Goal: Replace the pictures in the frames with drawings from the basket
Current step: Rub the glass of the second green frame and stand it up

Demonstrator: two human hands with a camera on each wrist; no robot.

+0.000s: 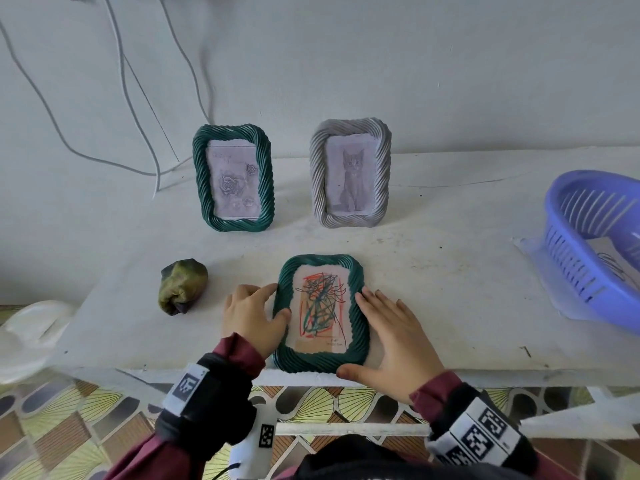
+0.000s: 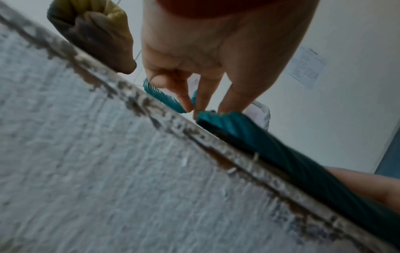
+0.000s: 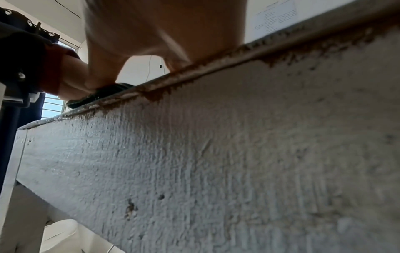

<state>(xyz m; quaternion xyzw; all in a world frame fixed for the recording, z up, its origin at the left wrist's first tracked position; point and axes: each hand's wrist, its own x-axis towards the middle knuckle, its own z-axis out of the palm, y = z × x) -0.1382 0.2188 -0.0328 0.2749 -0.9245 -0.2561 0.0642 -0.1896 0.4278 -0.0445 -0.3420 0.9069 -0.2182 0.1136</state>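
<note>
A dark green twisted frame (image 1: 356, 271) lies flat at the table's near edge, with a red, green and black scribble drawing (image 1: 320, 306) showing in it. My left hand (image 1: 277, 301) rests against its left side with the thumb on the border; in the left wrist view the left hand's fingers (image 2: 203, 102) point down at the frame (image 2: 281, 154). My right hand (image 1: 372, 327) lies flat along the right side, thumb at the bottom corner. The right wrist view shows the right hand (image 3: 151, 42) above the frame's edge (image 3: 101, 95).
A green frame with a rose picture (image 1: 233, 178) and a grey frame with a cat picture (image 1: 351, 173) stand at the back. A blue basket (image 1: 561, 209) with a drawing (image 1: 613, 265) inside sits at the right. A crumpled olive ball (image 1: 183, 285) lies to the left.
</note>
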